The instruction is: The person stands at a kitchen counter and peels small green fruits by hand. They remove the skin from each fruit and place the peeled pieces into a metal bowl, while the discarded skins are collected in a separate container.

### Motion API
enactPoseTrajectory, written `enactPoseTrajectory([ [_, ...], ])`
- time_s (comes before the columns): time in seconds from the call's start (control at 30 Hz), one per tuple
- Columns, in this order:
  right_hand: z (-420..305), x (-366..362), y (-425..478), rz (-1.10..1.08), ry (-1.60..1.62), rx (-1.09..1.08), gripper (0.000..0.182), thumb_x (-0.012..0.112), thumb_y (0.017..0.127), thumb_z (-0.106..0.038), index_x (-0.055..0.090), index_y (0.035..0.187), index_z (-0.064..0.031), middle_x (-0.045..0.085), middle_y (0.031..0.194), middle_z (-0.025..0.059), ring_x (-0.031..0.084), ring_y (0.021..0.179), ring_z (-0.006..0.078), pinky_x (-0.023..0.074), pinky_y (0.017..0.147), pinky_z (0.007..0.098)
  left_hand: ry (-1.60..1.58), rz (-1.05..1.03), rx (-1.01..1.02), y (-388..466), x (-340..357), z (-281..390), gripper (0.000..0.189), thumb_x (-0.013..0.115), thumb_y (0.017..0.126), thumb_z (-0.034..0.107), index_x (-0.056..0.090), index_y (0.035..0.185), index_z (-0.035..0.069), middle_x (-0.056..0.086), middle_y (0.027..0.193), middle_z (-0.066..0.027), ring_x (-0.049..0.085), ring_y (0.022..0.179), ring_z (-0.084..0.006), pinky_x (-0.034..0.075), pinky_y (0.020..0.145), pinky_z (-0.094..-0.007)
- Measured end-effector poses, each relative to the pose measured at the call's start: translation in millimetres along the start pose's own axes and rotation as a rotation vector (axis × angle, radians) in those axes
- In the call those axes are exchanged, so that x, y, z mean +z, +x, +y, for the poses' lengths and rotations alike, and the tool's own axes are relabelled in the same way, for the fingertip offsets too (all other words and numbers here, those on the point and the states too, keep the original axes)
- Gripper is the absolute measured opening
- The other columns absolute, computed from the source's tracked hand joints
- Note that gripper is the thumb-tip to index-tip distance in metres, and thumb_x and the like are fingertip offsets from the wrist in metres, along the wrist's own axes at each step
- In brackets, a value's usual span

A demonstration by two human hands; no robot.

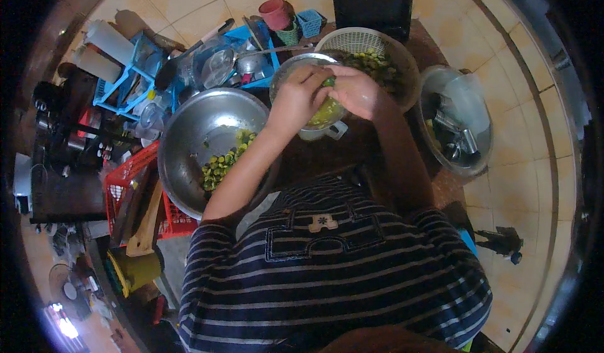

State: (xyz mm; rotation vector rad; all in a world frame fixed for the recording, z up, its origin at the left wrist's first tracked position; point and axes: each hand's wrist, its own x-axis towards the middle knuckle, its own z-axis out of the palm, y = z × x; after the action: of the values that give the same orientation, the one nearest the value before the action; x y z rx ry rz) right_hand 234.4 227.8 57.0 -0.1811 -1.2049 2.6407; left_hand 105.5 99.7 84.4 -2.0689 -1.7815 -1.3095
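My left hand (299, 91) and my right hand (358, 92) meet over a round bowl (278, 77) with a pale handle (338, 129). Between their fingers is a small green citrus fruit (329, 82), which both hands grip; the fingers partly cover it. Yellow pulp with seeds (325, 116) shows in the bowl below. Beneath my left forearm, a wide metal basin (181, 141) contains many cut green-yellow citrus pieces (222, 166). Behind my right hand, a cream plastic colander (347, 34) holds more pieces, mostly dark green (387, 72).
A tub (486, 150) with metal cups and a plastic bag stands at the right. Blue baskets (271, 63) of utensils line the back left. A red crate (137, 164) with wooden boards sits left of the basin. A dark upright panel (373, 4) rises behind the colander.
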Motion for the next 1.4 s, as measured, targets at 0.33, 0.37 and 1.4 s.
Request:
enactPoseTrajectory([
  [0.33,12,35,12,0.173,-0.746,-0.018,0.036,0.053,0.085,0.002,0.052,0.121,0.0055,0.06,0.11,0.0104,0.057,0.098,0.0126,0.0465,0.086,0.0266,-0.088,-0.018,-0.233,-23,-19,-25,0.03,0.068,0.077,0.007,0.062,0.106,0.001,0.064,0.095,-0.0168,0.064,0.082,-0.0264,0.05,0.074,-0.0322],
  [0.37,11,28,13,0.149,-0.818,0.029,0.038,0.055,0.084,0.002,0.051,0.122,0.0052,0.06,0.113,0.0117,0.057,0.099,0.0143,0.0465,0.087,0.0273,-0.137,-0.033,-0.294,-24,-21,-25,0.029,0.067,0.078,0.007,0.062,0.105,0.001,0.064,0.093,-0.0148,0.063,0.08,-0.0227,0.049,0.072,-0.0302],
  [1.4,29,-2,20,0.397,-1.128,-0.429,0.018,0.062,0.084,-0.007,0.06,0.098,0.0039,0.064,0.089,0.0101,0.062,0.085,0.0172,0.0495,0.08,0.0296,0.008,-0.031,-0.398,-26,-17,-32,0.02,0.058,0.084,0.005,0.067,0.101,0.002,0.066,0.09,-0.0207,0.066,0.074,-0.03,0.051,0.067,-0.0349],
])
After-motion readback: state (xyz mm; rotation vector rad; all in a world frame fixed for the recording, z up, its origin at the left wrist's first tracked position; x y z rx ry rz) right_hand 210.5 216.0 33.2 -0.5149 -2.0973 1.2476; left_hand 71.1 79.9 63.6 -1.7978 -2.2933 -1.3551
